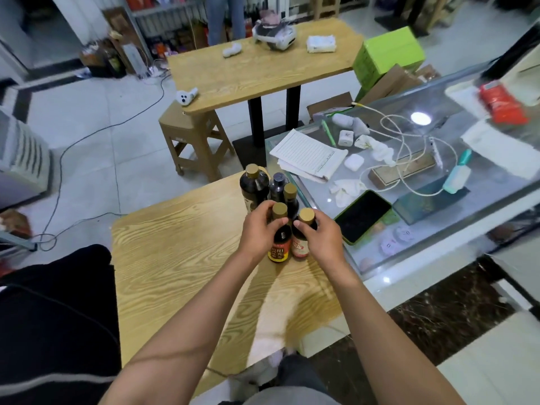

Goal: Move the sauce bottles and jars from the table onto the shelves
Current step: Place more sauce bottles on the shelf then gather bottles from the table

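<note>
Several dark sauce bottles with gold caps stand in a cluster at the far right corner of the near wooden table [175, 273]. My left hand [258, 229] grips the neck of a dark bottle with a red and yellow label [280, 247]. My right hand [323, 236] grips the neck of a lighter bottle with a red and white label [300, 247] beside it. Both bottles stand upright on the table. Behind them are a large dark bottle [253, 185], a grey-capped bottle [277, 185] and a slimmer gold-capped bottle [291, 200].
A glass counter [438, 229] borders the table on the right, holding a phone [362, 216], papers [309, 154], cables and small items. A second wooden table [257, 74] and a stool [190, 138] stand farther off. A cable runs over the tiled floor at left. No shelves are in view.
</note>
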Available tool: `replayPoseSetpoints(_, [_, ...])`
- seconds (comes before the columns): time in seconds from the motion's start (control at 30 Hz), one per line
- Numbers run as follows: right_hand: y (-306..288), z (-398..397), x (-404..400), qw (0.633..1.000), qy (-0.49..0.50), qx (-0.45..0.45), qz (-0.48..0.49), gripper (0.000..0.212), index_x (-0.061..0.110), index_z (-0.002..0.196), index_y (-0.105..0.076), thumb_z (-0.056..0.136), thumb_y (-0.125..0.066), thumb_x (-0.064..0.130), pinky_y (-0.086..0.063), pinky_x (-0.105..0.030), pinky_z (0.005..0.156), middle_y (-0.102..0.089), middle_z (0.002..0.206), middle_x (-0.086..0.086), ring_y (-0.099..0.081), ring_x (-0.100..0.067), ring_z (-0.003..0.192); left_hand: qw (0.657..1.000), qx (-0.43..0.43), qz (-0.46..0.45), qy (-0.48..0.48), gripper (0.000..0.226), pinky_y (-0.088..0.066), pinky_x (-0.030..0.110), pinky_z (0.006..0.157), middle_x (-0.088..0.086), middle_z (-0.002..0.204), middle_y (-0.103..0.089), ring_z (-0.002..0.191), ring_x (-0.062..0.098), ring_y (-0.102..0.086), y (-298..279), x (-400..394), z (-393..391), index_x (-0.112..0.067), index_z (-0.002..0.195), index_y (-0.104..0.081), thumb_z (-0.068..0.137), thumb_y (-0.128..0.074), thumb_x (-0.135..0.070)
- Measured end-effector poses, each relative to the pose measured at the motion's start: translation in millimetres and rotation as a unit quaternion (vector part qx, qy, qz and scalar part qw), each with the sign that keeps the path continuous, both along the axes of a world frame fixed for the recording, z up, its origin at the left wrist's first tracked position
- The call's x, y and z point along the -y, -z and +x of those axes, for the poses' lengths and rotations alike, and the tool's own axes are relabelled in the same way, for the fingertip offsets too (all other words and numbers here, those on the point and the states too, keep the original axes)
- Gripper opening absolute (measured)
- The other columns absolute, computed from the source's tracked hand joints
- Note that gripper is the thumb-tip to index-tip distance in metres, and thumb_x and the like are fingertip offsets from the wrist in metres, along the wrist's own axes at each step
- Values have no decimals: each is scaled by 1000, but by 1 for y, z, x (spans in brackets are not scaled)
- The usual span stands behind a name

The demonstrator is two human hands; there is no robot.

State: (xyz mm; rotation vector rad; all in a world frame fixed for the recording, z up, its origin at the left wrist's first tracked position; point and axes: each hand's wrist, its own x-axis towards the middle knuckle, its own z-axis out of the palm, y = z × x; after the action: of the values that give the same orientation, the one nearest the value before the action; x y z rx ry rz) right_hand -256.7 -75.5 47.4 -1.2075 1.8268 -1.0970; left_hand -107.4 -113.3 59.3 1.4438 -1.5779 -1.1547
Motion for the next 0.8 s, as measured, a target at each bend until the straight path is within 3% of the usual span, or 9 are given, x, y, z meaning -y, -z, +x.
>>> replayPoseSetpoints(0.1, [-22, 3, -24, 999, 38, 0, -18, 15, 18, 96, -71, 84, -76, 25, -49, -24, 72, -72, 86, 9, -65, -6, 81, 998, -46, -10, 34, 25, -55, 34, 86, -4, 96, -72, 94, 11, -67, -21, -18, 6, -19, 104, -65, 83, -72, -8])
replayPoseSetpoints(0.17, [-42, 7, -47, 997, 64, 18, -46, 10, 17, 92, -71, 85, -76, 20, -47, -19, 69, -70, 81, 11, -63, 4, 75, 994, -81, -27, 62, 27, -54, 29, 84, -6, 96, -73, 94, 7, -68, -37, -35, 6, -24, 103, -66, 84, -72, -6])
replayPoseSetpoints(0.27, [-76, 13, -86, 988, 115, 47, -89, 9, 6, 93, -71, 87, -74, 12, -43, -6, 63, -68, 78, 5, -57, 13, 64, 988, -107, -52, 95, 30, -49, 13, 81, -18, 95, -69, 89, -11, -63, -61, -62, 3, -32, 105, -63, 85, -73, -12])
replayPoseSetpoints(0.3, [-86, 15, -100, 985, 128, 53, -103, 9, 5, 93, -72, 87, -73, 11, -43, -6, 64, -69, 79, 4, -58, 12, 65, 986, -118, -54, 106, 29, -49, 11, 82, -19, 96, -68, 90, -14, -61, -68, -70, 2, -29, 109, -63, 85, -74, -15])
replayPoseSetpoints(0.4, [-115, 21, -137, 976, 158, 63, -137, 7, 15, 93, -74, 87, -74, 13, -49, -12, 71, -74, 82, 9, -66, 4, 75, 972, -166, -64, 150, 29, -52, 25, 90, -12, 103, -71, 100, -2, -64, -90, -95, 1, -20, 114, -65, 86, -72, -18])
replayPoseSetpoints(0.53, [-142, 20, -191, 954, 228, 69, -180, 11, 16, 99, -75, 88, -74, 18, -53, -20, 79, -77, 91, 4, -69, -8, 86, 947, -205, -73, 235, 23, -49, 14, 84, -16, 102, -71, 97, -5, -64, -129, -135, -9, -28, 107, -65, 87, -71, -17])
replayPoseSetpoints(0.6, [-155, 13, -219, 944, 253, 68, -201, 12, 15, 99, -75, 88, -73, 19, -54, -25, 84, -76, 96, -3, -69, -13, 90, 936, -207, -76, 274, 23, -51, 17, 85, -18, 100, -71, 96, -5, -65, -142, -154, -20, -32, 107, -65, 87, -71, -22])
replayPoseSetpoints(0.7, [-176, 2, -267, 926, 298, 65, -224, 8, 20, 96, -76, 88, -73, 18, -54, -30, 88, -76, 98, -4, -69, -15, 92, 924, -205, -93, 310, 30, -48, 10, 80, -33, 88, -66, 89, -14, -61, -161, -191, -42, -50, 95, -59, 86, -73, -25])
replayPoseSetpoints(0.8, [-197, -8, -314, 907, 339, 68, -242, 11, 18, 99, -76, 88, -73, 17, -55, -31, 89, -76, 99, -3, -70, -17, 95, 909, -214, -108, 342, 26, -45, 5, 75, -29, 90, -68, 90, -12, -62, -179, -230, -66, -41, 102, -64, 84, -74, -26])
